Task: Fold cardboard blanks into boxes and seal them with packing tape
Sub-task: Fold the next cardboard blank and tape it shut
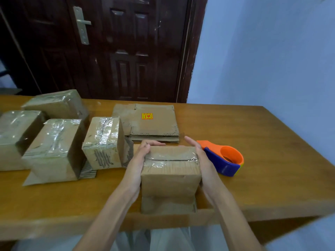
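Observation:
A small cardboard box (pixel 171 175) stands near the table's front edge, its top seam covered with clear tape and its lower flaps spread on the wood. My left hand (pixel 139 159) presses flat against its left side, fingers reaching over the far top corner. My right hand (pixel 200 156) lies along its right side with fingers straight. An orange and blue tape dispenser (pixel 225 158) sits just right of my right hand. A stack of flat cardboard blanks (pixel 154 124), with a red and yellow sticker on top, lies behind the box.
Several taped boxes (pixel 54 142) crowd the left half of the wooden table (pixel 272 160), the nearest one (pixel 104 142) close to my left hand. A dark door (pixel 117 48) and a pale blue wall (pixel 262 51) stand behind the table.

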Tool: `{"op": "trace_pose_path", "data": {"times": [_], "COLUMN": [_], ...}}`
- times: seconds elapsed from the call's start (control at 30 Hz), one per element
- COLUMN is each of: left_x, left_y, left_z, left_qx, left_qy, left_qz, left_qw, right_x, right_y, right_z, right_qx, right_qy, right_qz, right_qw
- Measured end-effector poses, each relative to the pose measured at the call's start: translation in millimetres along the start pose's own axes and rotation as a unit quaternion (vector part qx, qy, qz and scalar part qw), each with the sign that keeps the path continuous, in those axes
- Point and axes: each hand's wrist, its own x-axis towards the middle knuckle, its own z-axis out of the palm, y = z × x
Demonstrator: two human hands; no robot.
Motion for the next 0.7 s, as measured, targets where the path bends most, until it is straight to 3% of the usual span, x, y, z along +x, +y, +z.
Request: {"op": "trace_pose_path", "data": {"times": [0.07, 0.27, 0.37, 0.47, 0.53, 0.6, 0.67, 0.7], "left_x": [-11.5, -31.5, -49.2, -62.0, -67.2, -66.4, -65.1, -64.5], "left_y": [-7.7, -10.7, -11.1, -13.5, -16.7, -19.3, -20.4, -21.2], "left_z": [3.8, 8.2, 12.4, 10.5, 2.1, -8.8, -12.5, -10.6], "left_qx": [-0.02, -0.029, 0.012, 0.138, 0.292, 0.425, 0.48, 0.495], "left_qy": [-0.004, 0.087, 0.127, 0.095, 0.027, -0.008, 0.005, 0.025], "left_qz": [0.03, 0.117, 0.191, 0.275, 0.336, 0.389, 0.401, 0.399], "left_qw": [0.999, 0.989, 0.973, 0.947, 0.895, 0.817, 0.78, 0.772], "right_x": [-1.4, 1.0, 10.7, 25.7, 36.3, 38.7, 34.5, 31.0], "right_y": [1.5, 5.2, -9.7, -41.7, -56.5, -62.8, -61.3, -57.5], "right_z": [4.2, 3.1, -3.6, -6.2, -14.3, -32.6, -60.4, -74.4], "right_qx": [0.04, 0.087, 0.003, -0.209, -0.321, -0.405, -0.516, -0.582], "right_qy": [-0.007, -0.073, -0.146, -0.183, -0.138, -0.015, 0.101, 0.114], "right_qz": [-0.004, 0.017, 0.023, -0.05, -0.111, -0.173, -0.203, -0.184], "right_qw": [0.999, 0.993, 0.989, 0.959, 0.93, 0.898, 0.826, 0.784]}}
